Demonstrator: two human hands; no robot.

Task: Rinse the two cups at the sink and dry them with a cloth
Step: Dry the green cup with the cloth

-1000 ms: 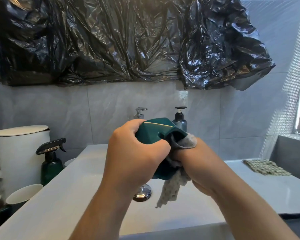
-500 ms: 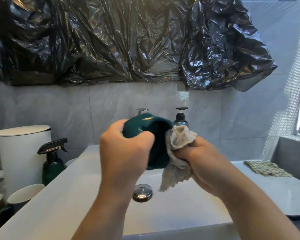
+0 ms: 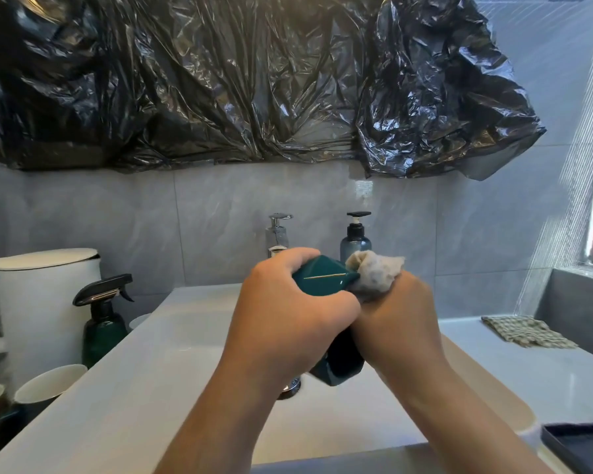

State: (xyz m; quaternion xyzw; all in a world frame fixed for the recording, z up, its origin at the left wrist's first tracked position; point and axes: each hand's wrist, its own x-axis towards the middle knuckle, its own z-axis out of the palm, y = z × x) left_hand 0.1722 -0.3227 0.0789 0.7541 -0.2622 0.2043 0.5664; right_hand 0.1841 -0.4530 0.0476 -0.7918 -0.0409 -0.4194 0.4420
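While the left hand (image 3: 288,323) grips the dark green cup (image 3: 322,278), a thin gold line on its side, above the white sink (image 3: 172,354), the right hand (image 3: 401,323) clenches a beige cloth (image 3: 374,271) bunched against the cup's right side. A blue pump bottle (image 3: 355,239) stands behind; a green spray bottle (image 3: 103,323) stands left.

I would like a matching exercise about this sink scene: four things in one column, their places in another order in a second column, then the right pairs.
Things
1 green cup
2 beige cloth
3 spray bottle
4 checked cloth

Places
A on the counter, right of the sink
B in the left hand
C left of the sink
D in the right hand

Pairs: 1-B, 2-D, 3-C, 4-A
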